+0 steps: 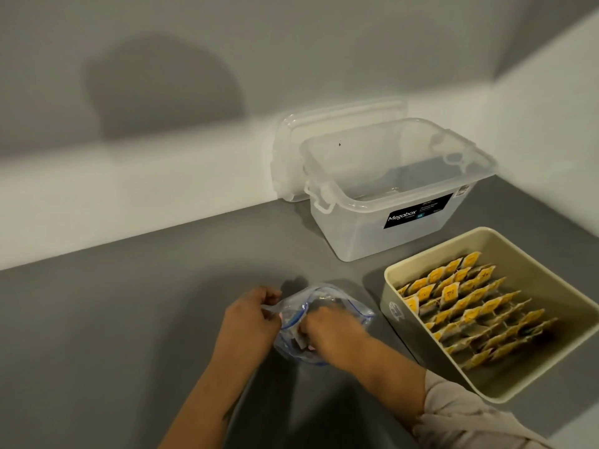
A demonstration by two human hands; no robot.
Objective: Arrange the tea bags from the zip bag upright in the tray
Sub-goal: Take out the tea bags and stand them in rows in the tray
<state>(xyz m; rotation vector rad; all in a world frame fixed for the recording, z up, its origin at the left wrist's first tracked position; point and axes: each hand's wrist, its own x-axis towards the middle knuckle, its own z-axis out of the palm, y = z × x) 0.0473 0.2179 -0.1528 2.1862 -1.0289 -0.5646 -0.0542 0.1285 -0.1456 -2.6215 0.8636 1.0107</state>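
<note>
Left hand pinches the zip bag by its mouth edge; right hand reaches inside, and I can't tell what its fingers grip. The tea bags look light, soft and tearable, so I'd pinch the top edge. Both forearms angle inward; the tray sits right of my grip.

We count two hands: left hand, right hand. Between them: one zip bag. Right of the right hand: one tray with tea bags in about five rows, exact number indeterminable. Beyond the hands: one clear box, one lid.
</note>
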